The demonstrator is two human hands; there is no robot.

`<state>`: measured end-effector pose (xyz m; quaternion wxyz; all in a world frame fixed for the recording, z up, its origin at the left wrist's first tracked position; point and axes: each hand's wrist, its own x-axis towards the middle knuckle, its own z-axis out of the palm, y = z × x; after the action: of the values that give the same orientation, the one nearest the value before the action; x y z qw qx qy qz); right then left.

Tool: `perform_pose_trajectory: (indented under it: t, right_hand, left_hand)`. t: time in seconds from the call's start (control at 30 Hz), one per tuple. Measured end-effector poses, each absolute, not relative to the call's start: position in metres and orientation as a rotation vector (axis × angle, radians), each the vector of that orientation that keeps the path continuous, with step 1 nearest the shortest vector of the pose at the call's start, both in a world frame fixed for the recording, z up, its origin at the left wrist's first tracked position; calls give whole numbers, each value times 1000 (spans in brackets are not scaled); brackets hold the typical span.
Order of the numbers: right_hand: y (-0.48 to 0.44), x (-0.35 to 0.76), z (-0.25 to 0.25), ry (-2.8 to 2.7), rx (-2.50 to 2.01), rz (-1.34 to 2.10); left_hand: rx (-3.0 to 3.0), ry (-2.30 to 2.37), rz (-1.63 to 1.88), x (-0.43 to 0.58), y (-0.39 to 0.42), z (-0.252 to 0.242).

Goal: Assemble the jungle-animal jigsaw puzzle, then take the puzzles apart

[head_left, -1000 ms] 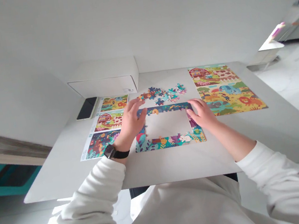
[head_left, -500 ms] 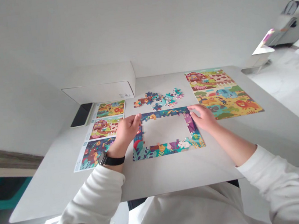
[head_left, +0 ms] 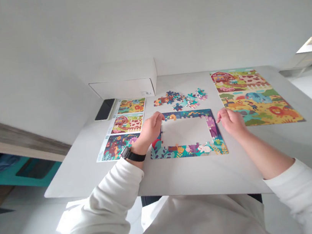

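A jigsaw puzzle border [head_left: 189,151] lies flat before me, its dark jungle picture joined into a ring around a bare white middle. My left hand [head_left: 155,126], with a black watch [head_left: 133,154] on the wrist, is closed at the ring's upper left corner and hides that corner. Just off the ring's right edge, my right hand [head_left: 230,120] is curled closed, apart from the puzzle, with nothing visible in it. Loose puzzle pieces [head_left: 181,100] lie in a pile beyond the ring.
Left of the puzzle lies a picture sheet [head_left: 121,131] with three scenes, beside a phone [head_left: 105,109]. A white box [head_left: 123,88] stands against the wall. Two bright animal puzzles [head_left: 257,97] lie on the right of the white table [head_left: 199,176].
My right hand has come off the puzzle's upper right corner and curled closed to its right. My left hand stays at the upper left corner. The view has swung left.
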<state>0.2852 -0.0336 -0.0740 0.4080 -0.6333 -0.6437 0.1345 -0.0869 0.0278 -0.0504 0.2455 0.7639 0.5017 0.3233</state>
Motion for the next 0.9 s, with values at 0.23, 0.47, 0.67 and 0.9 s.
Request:
perform_pose_trajectory:
  t: [0.23, 0.47, 0.67, 0.9]
  right_hand:
    - [-29, 287, -80, -1666, -1553, 294]
    - [-20, 292, -85, -1676, -1528, 266]
    - [0, 293, -65, -1718, -1547, 159]
    - [49, 304, -39, -1687, -1643, 217]
  left_hand:
    - [2141, 1227, 741, -82, 22, -49]
    - [2170, 1213, 665, -78, 19, -43]
    - [2234, 1211, 670, -78, 22, -50]
    - [2217, 1243, 668, -79, 23, -54]
